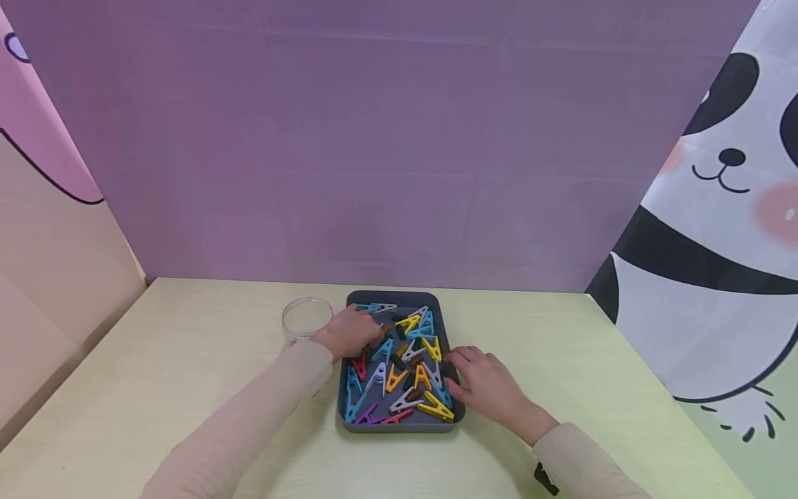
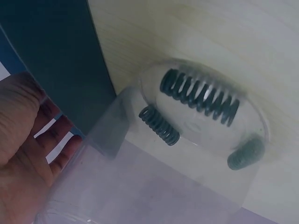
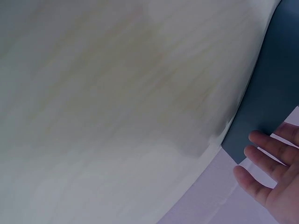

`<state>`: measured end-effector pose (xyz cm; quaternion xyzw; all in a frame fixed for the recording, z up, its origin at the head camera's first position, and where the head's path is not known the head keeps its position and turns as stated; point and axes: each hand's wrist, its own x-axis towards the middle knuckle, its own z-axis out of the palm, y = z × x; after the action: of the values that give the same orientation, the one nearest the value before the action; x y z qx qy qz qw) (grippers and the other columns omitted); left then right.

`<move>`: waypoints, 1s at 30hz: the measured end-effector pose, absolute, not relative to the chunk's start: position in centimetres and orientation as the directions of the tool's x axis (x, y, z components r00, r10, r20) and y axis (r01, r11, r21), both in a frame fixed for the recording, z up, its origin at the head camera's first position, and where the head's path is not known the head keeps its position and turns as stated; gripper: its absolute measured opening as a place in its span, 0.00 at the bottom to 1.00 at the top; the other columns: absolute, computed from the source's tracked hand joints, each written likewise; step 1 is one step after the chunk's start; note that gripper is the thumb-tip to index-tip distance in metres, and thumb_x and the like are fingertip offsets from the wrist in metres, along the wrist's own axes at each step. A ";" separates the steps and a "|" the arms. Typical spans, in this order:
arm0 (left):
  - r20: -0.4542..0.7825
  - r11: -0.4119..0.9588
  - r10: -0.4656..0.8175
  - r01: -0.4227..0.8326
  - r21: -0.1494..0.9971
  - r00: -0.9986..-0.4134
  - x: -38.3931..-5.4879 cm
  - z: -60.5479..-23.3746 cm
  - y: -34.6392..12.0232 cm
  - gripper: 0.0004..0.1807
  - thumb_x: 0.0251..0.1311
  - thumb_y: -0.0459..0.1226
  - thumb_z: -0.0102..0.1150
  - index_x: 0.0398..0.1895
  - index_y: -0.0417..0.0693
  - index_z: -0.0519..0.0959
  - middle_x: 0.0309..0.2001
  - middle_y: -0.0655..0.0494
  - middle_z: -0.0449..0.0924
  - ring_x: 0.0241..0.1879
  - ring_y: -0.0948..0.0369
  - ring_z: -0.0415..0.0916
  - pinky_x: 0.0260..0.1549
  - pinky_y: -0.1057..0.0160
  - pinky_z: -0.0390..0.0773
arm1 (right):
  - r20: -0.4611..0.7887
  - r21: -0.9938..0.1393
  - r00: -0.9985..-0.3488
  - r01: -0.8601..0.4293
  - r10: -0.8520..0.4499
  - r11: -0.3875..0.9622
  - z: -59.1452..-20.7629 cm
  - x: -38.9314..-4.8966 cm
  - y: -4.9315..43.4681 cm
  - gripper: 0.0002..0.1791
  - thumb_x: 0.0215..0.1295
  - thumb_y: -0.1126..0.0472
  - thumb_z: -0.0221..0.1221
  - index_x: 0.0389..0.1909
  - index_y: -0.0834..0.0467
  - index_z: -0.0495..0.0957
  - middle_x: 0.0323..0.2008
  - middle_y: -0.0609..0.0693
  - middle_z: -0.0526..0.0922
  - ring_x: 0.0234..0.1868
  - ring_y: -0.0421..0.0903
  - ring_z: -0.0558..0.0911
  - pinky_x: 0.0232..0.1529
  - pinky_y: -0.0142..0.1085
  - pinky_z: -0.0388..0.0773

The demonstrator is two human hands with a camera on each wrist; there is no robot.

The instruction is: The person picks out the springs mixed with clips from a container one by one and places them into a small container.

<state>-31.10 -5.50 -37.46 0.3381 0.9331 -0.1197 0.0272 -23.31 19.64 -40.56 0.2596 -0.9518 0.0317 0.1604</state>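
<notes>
A dark grey tray [image 1: 399,428] holds many colourful clothespins, such as a yellow clothespin [image 1: 436,407], mixed with several coil springs like the brown spring [image 1: 414,394]. My left hand [image 1: 350,333] reaches over the tray's left wall, among the clothespins and springs. Its fingertips are hidden, so what they touch does not show. Beside that wall stands a clear plastic cup [image 1: 307,317]; the left wrist view shows green springs inside it, the largest being a thick green spring [image 2: 201,97]. At the tray's right wall, my right hand [image 1: 489,384] rests with fingers loosely extended against the rim, holding nothing.
The tray and cup stand on a pale wooden table [image 1: 212,360]. A purple backdrop [image 1: 386,152] rises behind the table's far edge. To the right hangs a panda-printed panel [image 1: 717,242]. A pink printed panel [image 1: 50,138] is at the left.
</notes>
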 end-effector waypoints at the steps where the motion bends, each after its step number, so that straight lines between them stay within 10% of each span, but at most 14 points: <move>1: -0.131 0.743 0.624 0.637 -0.205 -0.770 -31.1 -37.4 -5.5 0.08 0.49 0.37 0.65 0.33 0.61 0.82 0.37 0.65 0.82 0.36 0.62 0.72 0.55 0.54 0.67 | 0.321 0.023 -0.814 -0.504 -0.484 0.864 -40.5 -23.3 19.6 0.18 0.54 0.51 0.61 0.44 0.56 0.77 0.45 0.51 0.79 0.49 0.48 0.76 0.44 0.45 0.76; 30: 0.030 0.698 0.712 0.702 -0.142 -0.702 -29.5 -35.0 -7.0 0.12 0.51 0.39 0.62 0.40 0.58 0.81 0.38 0.65 0.82 0.39 0.61 0.74 0.43 0.59 0.70 | 0.323 0.017 -0.818 -0.497 -0.476 0.867 -40.6 -23.3 19.7 0.18 0.54 0.51 0.61 0.43 0.56 0.77 0.45 0.51 0.80 0.49 0.48 0.77 0.43 0.45 0.76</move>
<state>-29.48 -7.01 -35.00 0.3840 0.9204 -0.0599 -0.0411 -23.28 19.69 -40.59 0.2553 -0.9529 0.0339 0.1604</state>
